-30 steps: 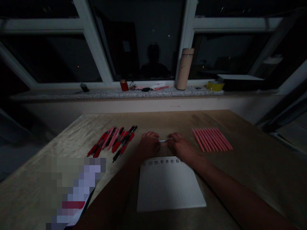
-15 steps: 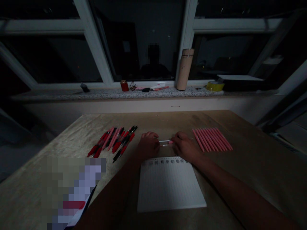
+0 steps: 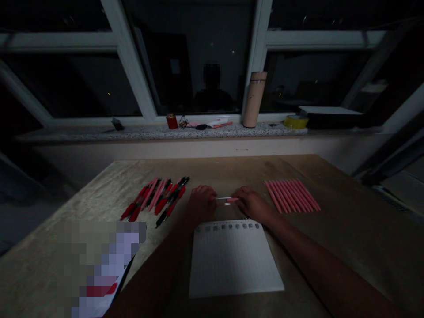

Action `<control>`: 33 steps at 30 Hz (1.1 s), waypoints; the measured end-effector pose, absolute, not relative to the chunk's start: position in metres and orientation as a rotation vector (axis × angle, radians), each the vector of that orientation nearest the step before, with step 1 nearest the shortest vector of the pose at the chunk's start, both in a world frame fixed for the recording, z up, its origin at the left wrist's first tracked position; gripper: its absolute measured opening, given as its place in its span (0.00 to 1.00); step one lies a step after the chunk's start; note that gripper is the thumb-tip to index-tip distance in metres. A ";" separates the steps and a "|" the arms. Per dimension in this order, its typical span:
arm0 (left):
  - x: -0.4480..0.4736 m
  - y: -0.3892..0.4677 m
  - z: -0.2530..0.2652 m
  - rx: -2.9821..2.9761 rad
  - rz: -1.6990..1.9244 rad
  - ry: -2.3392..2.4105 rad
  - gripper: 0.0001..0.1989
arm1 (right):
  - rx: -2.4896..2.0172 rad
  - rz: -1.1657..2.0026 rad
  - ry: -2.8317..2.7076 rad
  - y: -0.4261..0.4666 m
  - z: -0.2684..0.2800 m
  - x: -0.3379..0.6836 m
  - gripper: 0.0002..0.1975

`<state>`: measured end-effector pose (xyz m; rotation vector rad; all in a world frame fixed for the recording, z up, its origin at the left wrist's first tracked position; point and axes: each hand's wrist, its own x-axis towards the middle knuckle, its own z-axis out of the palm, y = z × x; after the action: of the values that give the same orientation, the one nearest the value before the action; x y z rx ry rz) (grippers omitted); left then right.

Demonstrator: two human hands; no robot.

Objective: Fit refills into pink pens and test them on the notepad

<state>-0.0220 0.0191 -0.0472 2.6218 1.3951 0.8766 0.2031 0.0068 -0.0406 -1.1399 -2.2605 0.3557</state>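
Just beyond the notepad, a pen [image 3: 231, 199] lies crosswise between my two hands, with a whitish, thin stretch at its left and a pink part at its right. My left hand [image 3: 202, 198] has its fingers closed on the pen's left end. The pink end is pinched by my right hand [image 3: 250, 201]. Close below the pen, a small clear and pinkish piece [image 3: 226, 204] shows between the hands; what it is I cannot make out. The lined spiral notepad [image 3: 236, 260] lies open in front of my wrists.
Several pink pens [image 3: 291, 195] lie in a neat row at right. A loose mix of red, black and pink pens [image 3: 155, 198] is at left. On the windowsill [image 3: 142, 134] stand a tan flask [image 3: 255, 100], yellow tape [image 3: 296, 122] and a red jar [image 3: 172, 121].
Both hands have shifted slightly left with the pen, and more of its pink part shows between them. The view has tilted a little; the pens on the table stay put.
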 end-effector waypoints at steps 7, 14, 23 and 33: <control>-0.025 0.021 -0.055 2.499 1.050 1.485 0.09 | -1.050 0.567 -2.192 0.016 -0.045 0.209 0.11; -0.025 0.016 -0.047 2.373 1.065 1.563 0.11 | -1.052 0.663 -2.016 0.016 -0.047 0.210 0.08; -0.028 0.018 -0.051 2.326 1.079 1.553 0.09 | -1.217 0.855 -1.487 0.022 -0.059 0.216 0.14; -0.030 0.018 -0.051 2.335 1.076 1.580 0.10 | -1.204 0.906 -1.756 0.017 -0.056 0.217 0.11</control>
<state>-0.0305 0.0180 -0.0511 2.3347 1.5796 1.0759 0.2172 0.0173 -0.0559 -1.2044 -1.7556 0.9057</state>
